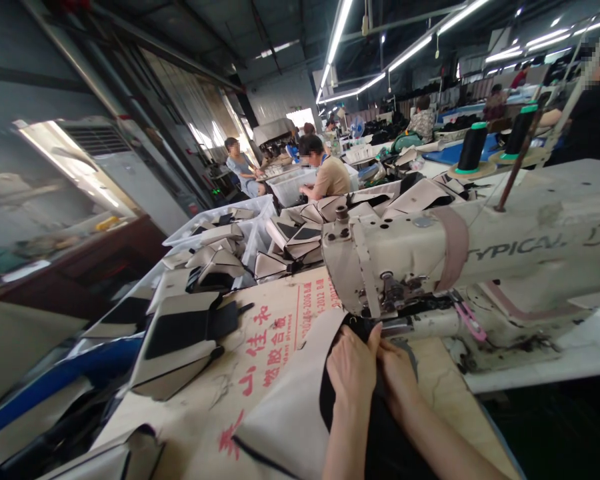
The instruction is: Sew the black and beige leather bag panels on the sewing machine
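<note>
A beige and black fabric piece lies on the table under the head of a cream sewing machine marked TYPICAL. My left hand rests on the fabric with its fingers together, reaching to the needle area. Beside it, my right hand presses on the black part of the same piece just below the presser foot. The fingertips of both hands are tucked under the machine head and partly hidden.
Finished beige and black pieces are stacked to the left, with more in white bins behind. A cardboard sheet with red print covers the table. Two black thread cones stand behind the machine. Other people sit at benches farther back.
</note>
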### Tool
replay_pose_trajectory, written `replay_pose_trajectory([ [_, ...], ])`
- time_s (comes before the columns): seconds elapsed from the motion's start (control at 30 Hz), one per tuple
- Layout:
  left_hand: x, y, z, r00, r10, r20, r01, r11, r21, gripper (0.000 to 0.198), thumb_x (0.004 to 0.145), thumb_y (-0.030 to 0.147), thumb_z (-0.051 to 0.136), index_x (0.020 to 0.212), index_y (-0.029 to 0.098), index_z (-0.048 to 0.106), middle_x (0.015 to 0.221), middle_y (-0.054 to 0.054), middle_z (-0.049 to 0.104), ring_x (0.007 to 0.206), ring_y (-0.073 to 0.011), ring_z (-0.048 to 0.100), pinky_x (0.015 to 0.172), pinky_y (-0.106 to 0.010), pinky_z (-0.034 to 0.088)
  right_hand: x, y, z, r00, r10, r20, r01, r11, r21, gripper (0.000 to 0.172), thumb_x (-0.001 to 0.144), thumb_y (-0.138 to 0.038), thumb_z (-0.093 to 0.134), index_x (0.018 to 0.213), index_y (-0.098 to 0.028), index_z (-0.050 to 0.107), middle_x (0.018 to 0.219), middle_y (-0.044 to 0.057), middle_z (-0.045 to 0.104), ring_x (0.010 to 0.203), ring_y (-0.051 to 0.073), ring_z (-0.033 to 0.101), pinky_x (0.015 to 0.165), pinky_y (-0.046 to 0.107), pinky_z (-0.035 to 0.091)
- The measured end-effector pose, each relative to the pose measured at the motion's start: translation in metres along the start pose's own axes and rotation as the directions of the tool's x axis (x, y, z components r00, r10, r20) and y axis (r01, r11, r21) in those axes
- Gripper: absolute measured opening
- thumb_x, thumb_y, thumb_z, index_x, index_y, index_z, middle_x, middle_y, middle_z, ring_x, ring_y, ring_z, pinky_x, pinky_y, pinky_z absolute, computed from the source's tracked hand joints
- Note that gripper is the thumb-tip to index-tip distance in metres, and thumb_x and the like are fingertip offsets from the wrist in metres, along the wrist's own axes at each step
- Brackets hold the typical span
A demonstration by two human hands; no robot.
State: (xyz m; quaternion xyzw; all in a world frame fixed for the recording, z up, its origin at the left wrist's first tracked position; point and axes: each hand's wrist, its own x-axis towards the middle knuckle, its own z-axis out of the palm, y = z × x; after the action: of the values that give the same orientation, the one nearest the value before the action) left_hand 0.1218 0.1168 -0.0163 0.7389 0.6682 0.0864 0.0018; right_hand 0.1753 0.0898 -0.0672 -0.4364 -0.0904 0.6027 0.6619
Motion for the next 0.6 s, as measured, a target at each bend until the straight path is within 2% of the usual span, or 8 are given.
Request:
replay_pose_trajectory([
  [0.07,0.002,-0.004,0.001,1.0,0.003,-0.001,-0.003,1.0,-0.029,0.052,0.085,0.055,0.03,0.085,0.01,0.055,0.073,-0.016,0.065,0.074,-0.0276,0.064,0.06,-0.03,0.043,0.0,0.0,0.001,1.0,-0.008,0.006,0.008,1.0,0.016,0.03,0.058,-0.033,0.067,0.082,-0.015,0.069,0.074,0.004,0.068,0.073,0.022,0.061,0.059,0.026,0.045],
  [0.17,0.005,-0.014,0.005,0.999,0.025,0.037,-0.018,0.985,-0.171,0.043,0.085,0.051,0.033,0.082,0.013,0.055,0.073,-0.012,0.064,0.074,-0.0238,0.063,0.062,-0.028,0.041,0.0,0.0,0.003,1.0,-0.015,0.003,0.015,1.0,0.026,0.034,0.058,-0.036,0.069,0.085,-0.015,0.069,0.078,0.004,0.068,0.077,0.021,0.06,0.065,0.027,0.045],
  [0.3,0.013,-0.025,0.01,0.996,0.059,0.071,-0.03,0.931,-0.363,0.037,0.086,0.049,0.034,0.078,0.018,0.052,0.066,-0.003,0.059,0.062,-0.0156,0.057,0.058,-0.023,0.037,0.003,0.001,0.004,0.998,-0.047,-0.029,0.048,0.998,0.026,0.036,0.059,-0.041,0.071,0.083,-0.014,0.07,0.077,0.005,0.068,0.079,0.021,0.059,0.071,0.028,0.044],
  [0.47,0.022,-0.028,0.007,0.992,0.122,0.042,-0.1,0.93,-0.353,0.032,0.084,0.047,0.039,0.07,0.019,0.049,0.058,0.002,0.05,0.054,-0.0126,0.049,0.055,-0.022,0.032,0.004,0.004,0.007,0.997,-0.058,-0.049,0.061,0.997,0.054,0.038,0.058,-0.043,0.071,0.083,-0.015,0.07,0.076,0.004,0.067,0.077,0.02,0.059,0.072,0.028,0.043],
  [0.6,0.023,-0.029,0.006,0.989,0.129,0.077,-0.089,0.917,-0.388,0.037,0.083,0.05,0.037,0.067,0.019,0.048,0.056,0.003,0.046,0.052,-0.0125,0.046,0.054,-0.022,0.03,0.003,0.005,0.005,0.997,-0.047,-0.061,0.049,0.998,0.027,0.038,0.057,-0.044,0.072,0.08,-0.014,0.07,0.069,0.003,0.066,0.069,0.018,0.058,0.065,0.027,0.043],
])
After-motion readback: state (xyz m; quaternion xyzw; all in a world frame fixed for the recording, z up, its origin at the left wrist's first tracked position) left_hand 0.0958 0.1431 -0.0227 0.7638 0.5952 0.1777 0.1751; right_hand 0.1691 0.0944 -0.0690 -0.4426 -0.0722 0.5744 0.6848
